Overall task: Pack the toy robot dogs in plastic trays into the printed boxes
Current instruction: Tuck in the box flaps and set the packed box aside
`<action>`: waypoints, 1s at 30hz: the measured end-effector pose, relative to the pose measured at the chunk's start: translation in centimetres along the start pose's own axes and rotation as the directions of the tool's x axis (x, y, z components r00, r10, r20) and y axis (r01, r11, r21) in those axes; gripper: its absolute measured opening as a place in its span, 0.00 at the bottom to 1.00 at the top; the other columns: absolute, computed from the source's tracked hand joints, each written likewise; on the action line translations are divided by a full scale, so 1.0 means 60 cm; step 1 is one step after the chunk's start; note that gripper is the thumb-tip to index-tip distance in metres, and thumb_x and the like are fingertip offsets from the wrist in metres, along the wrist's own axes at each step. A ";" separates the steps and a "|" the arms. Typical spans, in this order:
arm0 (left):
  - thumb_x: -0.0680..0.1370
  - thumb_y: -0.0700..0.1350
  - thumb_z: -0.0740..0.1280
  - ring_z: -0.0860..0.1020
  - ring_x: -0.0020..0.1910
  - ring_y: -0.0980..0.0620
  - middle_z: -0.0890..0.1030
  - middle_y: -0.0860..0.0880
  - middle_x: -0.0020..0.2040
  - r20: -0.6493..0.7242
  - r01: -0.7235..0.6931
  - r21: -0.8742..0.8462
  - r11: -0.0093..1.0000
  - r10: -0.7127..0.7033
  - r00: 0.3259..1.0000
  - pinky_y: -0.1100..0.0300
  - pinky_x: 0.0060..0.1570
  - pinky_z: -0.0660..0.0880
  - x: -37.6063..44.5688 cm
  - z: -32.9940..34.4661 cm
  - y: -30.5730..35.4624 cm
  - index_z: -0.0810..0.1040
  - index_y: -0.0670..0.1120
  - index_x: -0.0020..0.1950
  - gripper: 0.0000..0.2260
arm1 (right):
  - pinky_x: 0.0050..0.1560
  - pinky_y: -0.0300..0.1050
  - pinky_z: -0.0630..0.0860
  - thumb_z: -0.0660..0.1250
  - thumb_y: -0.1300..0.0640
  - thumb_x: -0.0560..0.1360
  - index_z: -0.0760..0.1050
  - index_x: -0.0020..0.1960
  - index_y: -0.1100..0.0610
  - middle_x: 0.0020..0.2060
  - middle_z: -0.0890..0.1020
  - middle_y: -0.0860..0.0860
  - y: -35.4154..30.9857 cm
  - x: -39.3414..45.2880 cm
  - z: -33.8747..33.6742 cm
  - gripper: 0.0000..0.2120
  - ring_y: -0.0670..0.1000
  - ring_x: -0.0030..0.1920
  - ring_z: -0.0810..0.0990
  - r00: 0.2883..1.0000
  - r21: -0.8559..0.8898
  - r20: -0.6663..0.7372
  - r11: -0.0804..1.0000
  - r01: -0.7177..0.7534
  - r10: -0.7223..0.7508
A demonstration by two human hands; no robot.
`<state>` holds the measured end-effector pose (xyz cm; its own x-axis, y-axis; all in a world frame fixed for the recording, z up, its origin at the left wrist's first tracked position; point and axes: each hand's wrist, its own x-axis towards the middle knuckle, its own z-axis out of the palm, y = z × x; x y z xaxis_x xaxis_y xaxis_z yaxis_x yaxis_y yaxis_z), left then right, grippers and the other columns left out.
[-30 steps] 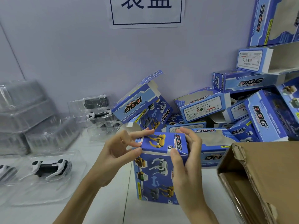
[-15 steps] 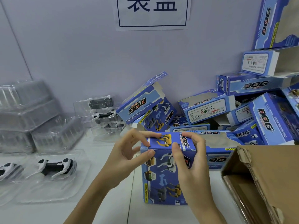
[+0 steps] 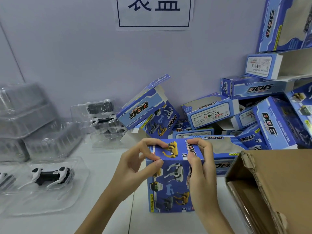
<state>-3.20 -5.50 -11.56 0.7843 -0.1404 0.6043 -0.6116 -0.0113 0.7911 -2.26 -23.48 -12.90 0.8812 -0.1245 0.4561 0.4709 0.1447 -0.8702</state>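
Closing: top flap of upright printed box (image 3: 170,181), near centre of white table (image 3: 104,222); both hands working its top edge.
Left hand (image 3: 135,168): fingers curling over box's top left corner, thumb pressing the front face just under the edge; grasping the box.
Right hand (image 3: 200,162): fingers hooking over top right, thumb on front; also grasping the box.
Box contents: can't tell w/ flap down; judging it's holding a tray already, so this unit is nearly done.
Still waiting: toy dog in clear tray (image 3: 49,178), near left; more trayed dogs (image 3: 101,115) stacking far left-centre.
Empty trays (image 3: 25,119): piling at far left.
Open boxes (image 3: 249,119): heaping far right against wall, unfilled as far as visible.
Carton (image 3: 273,186): sitting near right, open, looking empty inside.
Progress: early, est.; most pcs left.
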 end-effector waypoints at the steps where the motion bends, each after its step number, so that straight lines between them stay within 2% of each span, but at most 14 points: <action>1: 0.80 0.49 0.74 0.74 0.72 0.38 0.78 0.41 0.69 0.012 -0.005 0.016 1.000 0.005 1.000 0.34 0.51 0.81 -0.001 0.003 0.001 0.77 0.50 0.48 0.07 | 0.40 0.74 0.75 0.61 0.47 0.76 0.74 0.60 0.45 0.48 0.79 0.49 0.000 0.001 -0.002 0.14 0.73 0.45 0.74 1.000 0.005 0.007 1.000 -0.004 0.004; 5: 0.79 0.46 0.75 0.66 0.79 0.44 0.69 0.47 0.77 -0.001 -0.039 0.126 0.991 0.039 0.999 0.48 0.57 0.82 -0.004 0.012 0.002 0.76 0.53 0.52 0.09 | 0.45 0.72 0.78 0.60 0.53 0.77 0.76 0.61 0.46 0.51 0.81 0.50 -0.001 0.006 -0.008 0.14 0.67 0.49 0.79 0.998 0.034 0.054 0.999 -0.016 0.014; 6: 0.79 0.45 0.75 0.65 0.79 0.44 0.69 0.47 0.77 -0.015 -0.046 0.151 0.987 0.049 0.999 0.50 0.58 0.82 -0.005 0.013 0.001 0.76 0.53 0.53 0.09 | 0.44 0.68 0.81 0.61 0.52 0.78 0.75 0.63 0.46 0.52 0.82 0.49 0.000 0.008 -0.011 0.15 0.64 0.50 0.81 0.997 0.064 0.066 0.997 -0.032 0.027; 7: 0.80 0.45 0.75 0.65 0.79 0.44 0.69 0.48 0.77 -0.034 -0.051 0.187 0.981 0.058 0.998 0.48 0.59 0.81 -0.004 0.015 0.000 0.76 0.52 0.53 0.09 | 0.42 0.58 0.84 0.61 0.51 0.78 0.74 0.64 0.44 0.54 0.82 0.47 0.004 0.011 -0.014 0.15 0.59 0.51 0.84 0.996 0.088 0.077 0.995 -0.045 0.038; 9: 0.79 0.46 0.75 0.67 0.78 0.42 0.71 0.47 0.75 -0.074 -0.088 0.294 0.952 0.114 0.991 0.43 0.61 0.79 -0.003 0.022 -0.003 0.77 0.49 0.54 0.08 | 0.44 0.49 0.84 0.64 0.44 0.78 0.71 0.67 0.40 0.57 0.83 0.44 0.009 0.015 -0.018 0.17 0.53 0.51 0.86 0.995 0.077 0.067 0.994 -0.075 0.070; 13: 0.79 0.47 0.74 0.71 0.75 0.44 0.72 0.44 0.71 -0.113 -0.241 0.514 0.823 0.344 0.932 0.65 0.66 0.71 -0.001 0.038 -0.010 0.76 0.49 0.53 0.08 | 0.52 0.49 0.80 0.66 0.25 0.71 0.70 0.62 0.35 0.55 0.85 0.49 0.022 0.020 -0.015 0.24 0.49 0.51 0.86 0.969 -0.031 -0.018 0.969 -0.246 0.245; 15: 0.79 0.47 0.75 0.72 0.74 0.43 0.71 0.44 0.71 -0.116 -0.261 0.605 0.752 0.408 0.906 0.63 0.68 0.70 -0.002 0.041 -0.015 0.78 0.47 0.52 0.08 | 0.50 0.47 0.78 0.62 0.21 0.66 0.71 0.60 0.39 0.51 0.84 0.47 0.025 0.025 -0.014 0.31 0.45 0.48 0.84 0.930 -0.174 -0.053 0.914 -0.368 0.364; 18: 0.79 0.43 0.75 0.73 0.71 0.39 0.71 0.45 0.71 0.032 -0.354 0.747 0.562 0.502 0.864 0.48 0.67 0.71 -0.011 0.046 -0.028 0.81 0.47 0.50 0.04 | 0.43 0.47 0.84 0.58 0.21 0.68 0.77 0.58 0.46 0.46 0.83 0.48 0.026 0.032 -0.024 0.34 0.50 0.45 0.86 0.818 -0.288 -0.034 0.779 -0.558 0.574; 20: 0.81 0.43 0.73 0.73 0.71 0.38 0.72 0.47 0.72 0.215 -0.448 0.801 0.396 0.507 0.834 0.40 0.64 0.72 -0.020 0.056 -0.040 0.86 0.46 0.49 0.03 | 0.45 0.51 0.85 0.62 0.26 0.73 0.82 0.58 0.51 0.48 0.87 0.55 0.027 0.036 -0.032 0.31 0.56 0.48 0.88 0.726 -0.188 0.076 0.725 -0.663 0.684; 22: 0.82 0.43 0.73 0.74 0.70 0.37 0.73 0.49 0.71 0.394 -0.553 0.799 0.235 0.490 0.777 0.38 0.62 0.72 -0.027 0.069 -0.050 0.86 0.48 0.52 0.02 | 0.46 0.56 0.85 0.66 0.26 0.71 0.83 0.61 0.49 0.52 0.87 0.58 0.023 0.038 -0.036 0.32 0.63 0.53 0.87 0.659 -0.060 0.170 0.675 -0.736 0.733; 23: 0.81 0.43 0.74 0.75 0.68 0.36 0.74 0.48 0.70 0.445 -0.588 0.788 0.183 0.491 0.749 0.39 0.62 0.73 -0.029 0.077 -0.052 0.84 0.50 0.54 0.03 | 0.45 0.55 0.84 0.68 0.24 0.68 0.81 0.63 0.47 0.52 0.88 0.55 0.025 0.038 -0.039 0.34 0.60 0.52 0.88 0.653 -0.045 0.181 0.670 -0.741 0.735; 25: 0.80 0.46 0.73 0.78 0.66 0.36 0.74 0.46 0.70 0.504 -0.639 0.746 0.187 0.470 0.725 0.41 0.62 0.74 -0.033 0.088 -0.050 0.77 0.51 0.59 0.10 | 0.49 0.54 0.85 0.74 0.25 0.63 0.73 0.65 0.44 0.49 0.89 0.49 0.029 0.038 -0.043 0.38 0.53 0.49 0.89 0.673 -0.074 0.173 0.691 -0.719 0.719; 27: 0.81 0.52 0.70 0.77 0.66 0.38 0.73 0.45 0.70 0.500 -0.650 0.710 0.273 0.454 0.737 0.45 0.62 0.73 -0.038 0.090 -0.045 0.74 0.49 0.61 0.12 | 0.56 0.59 0.84 0.78 0.31 0.64 0.70 0.63 0.42 0.46 0.89 0.46 0.035 0.038 -0.044 0.34 0.52 0.49 0.89 0.699 -0.107 0.167 0.718 -0.688 0.695; 30: 0.83 0.51 0.66 0.77 0.66 0.45 0.74 0.44 0.68 0.277 -0.536 0.660 0.526 0.493 0.825 0.49 0.58 0.78 -0.036 0.076 -0.037 0.73 0.46 0.64 0.13 | 0.52 0.57 0.85 0.75 0.39 0.71 0.72 0.63 0.41 0.43 0.88 0.46 0.038 0.038 -0.048 0.23 0.52 0.45 0.89 0.722 -0.133 0.151 0.737 -0.663 0.676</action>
<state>-4.00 -9.69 -15.08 0.3169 -0.3957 0.8620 -0.8111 -0.5841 0.0300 0.68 -26.25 -14.39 0.9604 0.1557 -0.2309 -0.2423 0.0588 -0.9684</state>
